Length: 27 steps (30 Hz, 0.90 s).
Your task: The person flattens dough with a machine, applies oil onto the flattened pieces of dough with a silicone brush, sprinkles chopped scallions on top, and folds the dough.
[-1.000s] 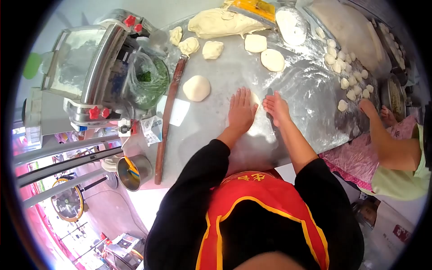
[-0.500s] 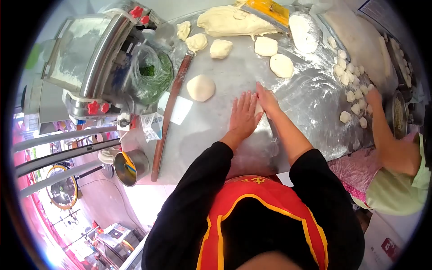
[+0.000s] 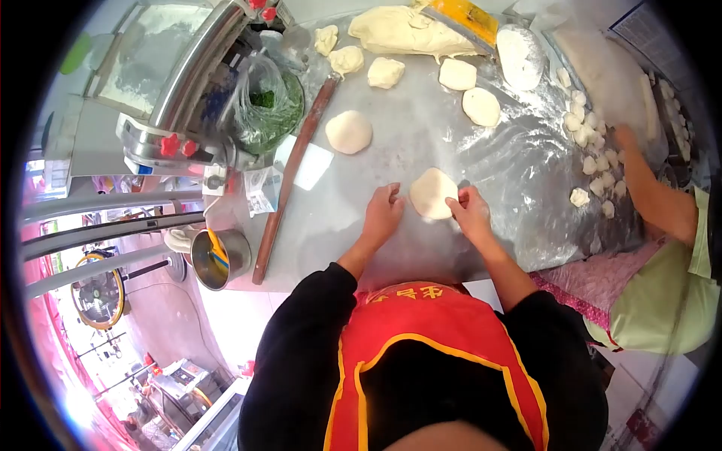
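Observation:
A flattened round of dough is in front of me over the metal worktop. My right hand pinches its right edge between thumb and fingers. Just left of the round, my left hand has its fingers curled in, with nothing seen in them and a small gap to the dough. Another flat dough round lies farther up the worktop to the left. Beyond it are a dough piece, a squarish piece and an oval piece.
A long wooden rolling pin lies at the left, beside a bag of chopped greens and a metal pot. A large dough mass sits at the back. On the right, a co-worker's hand is by several small dough pieces.
My hands were pressed flat over the dough. They have come apart, uncovering the round; the right now pinches its edge and the left is curled to the side. The view has shifted slightly.

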Tool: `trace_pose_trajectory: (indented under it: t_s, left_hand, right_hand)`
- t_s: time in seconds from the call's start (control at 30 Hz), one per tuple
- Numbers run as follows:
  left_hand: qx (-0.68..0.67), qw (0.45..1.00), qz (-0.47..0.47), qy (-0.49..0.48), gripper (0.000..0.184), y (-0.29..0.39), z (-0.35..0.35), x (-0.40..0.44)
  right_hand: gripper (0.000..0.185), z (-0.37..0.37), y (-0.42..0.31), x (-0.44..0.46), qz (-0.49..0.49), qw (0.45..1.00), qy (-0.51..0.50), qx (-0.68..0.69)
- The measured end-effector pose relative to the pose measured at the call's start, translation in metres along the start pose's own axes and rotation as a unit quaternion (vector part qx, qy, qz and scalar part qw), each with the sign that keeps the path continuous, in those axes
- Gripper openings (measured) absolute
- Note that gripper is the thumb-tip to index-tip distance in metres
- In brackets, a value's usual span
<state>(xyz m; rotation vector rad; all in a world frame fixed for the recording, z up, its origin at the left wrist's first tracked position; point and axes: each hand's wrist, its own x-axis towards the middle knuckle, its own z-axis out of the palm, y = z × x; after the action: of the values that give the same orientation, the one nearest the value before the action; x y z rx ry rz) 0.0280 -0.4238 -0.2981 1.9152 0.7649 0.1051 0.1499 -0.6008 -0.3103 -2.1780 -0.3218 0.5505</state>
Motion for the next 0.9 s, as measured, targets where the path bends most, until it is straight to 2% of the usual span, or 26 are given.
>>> trace_pose_trajectory:
  t_s: [0.03, 0.07, 0.17, 0.2, 0.27, 0.37, 0.43, 0.47, 0.53, 0.6, 0.63, 0.73, 0.83, 0.9]
  left_hand:
    - [0.008, 1.0, 0.026, 0.007, 0.041, 0.0, 0.004, -0.003]
    - [0.015, 0.998, 0.054, 0.013, 0.041, 0.001, 0.01, -0.005]
    - [0.068, 0.989, 0.114, 0.065, 0.034, 0.007, 0.033, 0.009]
    - [0.08, 0.989, 0.106, 0.067, 0.032, 0.009, 0.041, 0.013]
    - [0.106, 0.988, 0.088, 0.072, 0.028, 0.016, 0.046, 0.024]
    - [0.01, 0.996, -0.07, -0.055, 0.027, 0.034, 0.034, 0.03]
    - [0.025, 0.994, -0.06, -0.093, 0.028, 0.033, 0.03, 0.033]
    - [0.032, 0.992, -0.054, -0.109, 0.029, 0.033, 0.027, 0.036]
    - [-0.037, 0.996, -0.019, -0.08, 0.031, 0.027, 0.025, 0.03]
    - [-0.093, 0.995, 0.022, -0.034, 0.038, -0.002, 0.023, 0.018]
    - [-0.067, 0.997, 0.034, -0.014, 0.038, -0.007, 0.014, 0.009]
    - [0.011, 0.999, 0.046, 0.026, 0.038, -0.024, -0.028, -0.018]
    - [0.053, 0.998, 0.026, 0.03, 0.042, -0.044, -0.06, -0.038]
    - [0.063, 0.996, 0.033, 0.049, 0.048, -0.05, -0.074, -0.04]
  right_hand:
    - [0.029, -0.006, -0.002, -0.009, 0.029, 0.999, 0.01, -0.018]
    - [0.03, -0.007, -0.007, -0.011, -0.118, 0.982, 0.094, -0.111]
    - [0.025, 0.013, -0.034, 0.01, -0.294, 0.937, 0.164, -0.092]
    - [0.019, 0.024, -0.032, 0.021, -0.331, 0.925, 0.15, -0.111]
    - [0.02, 0.035, -0.029, 0.023, -0.313, 0.928, 0.119, -0.161]
    - [0.017, 0.04, -0.023, 0.019, -0.268, 0.937, 0.079, -0.208]
    - [0.015, 0.042, -0.024, 0.022, -0.26, 0.938, 0.083, -0.214]
    - [0.02, 0.04, -0.026, 0.021, -0.266, 0.939, 0.087, -0.197]
    - [0.031, 0.035, -0.03, 0.012, -0.289, 0.939, 0.089, -0.162]
    - [0.043, 0.03, -0.037, -0.018, -0.343, 0.91, 0.083, -0.22]
    - [0.049, 0.029, -0.038, -0.029, -0.371, 0.892, 0.079, -0.247]
    - [0.059, 0.032, -0.025, -0.025, -0.372, 0.859, 0.01, -0.352]
    - [0.058, 0.037, -0.038, 0.03, -0.465, 0.762, 0.097, -0.44]
    - [0.057, 0.038, -0.066, 0.06, -0.415, 0.817, 0.087, -0.391]
